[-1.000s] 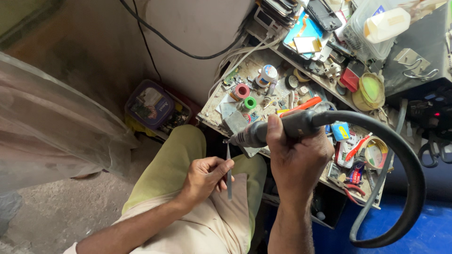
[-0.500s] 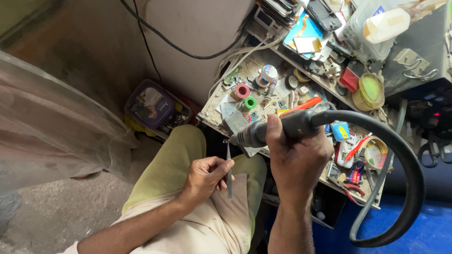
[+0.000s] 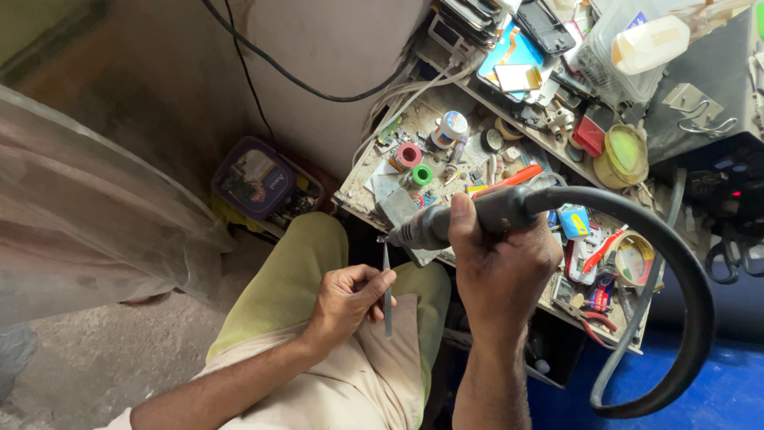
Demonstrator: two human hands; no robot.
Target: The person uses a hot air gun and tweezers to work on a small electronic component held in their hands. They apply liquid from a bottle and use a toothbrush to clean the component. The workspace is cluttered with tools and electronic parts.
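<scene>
The tool [image 3: 469, 219] was dark and thick like a fat pen, with a long black hose [image 3: 676, 263] curling off its back end, and I held it over the edge of the messy bench [image 3: 358, 179] above my knee. My right hand [image 3: 501, 263] was wrapped tight around it, and my left hand [image 3: 346, 299] pinched thin tweezers [image 3: 387, 291] pointing up at its tip. Nothing had moved since a moment before.

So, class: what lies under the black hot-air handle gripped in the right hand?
Under the hot-air handle lies the cluttered workbench, with a grey block near the nozzle. The right hand covers whatever sits beneath it.
</scene>
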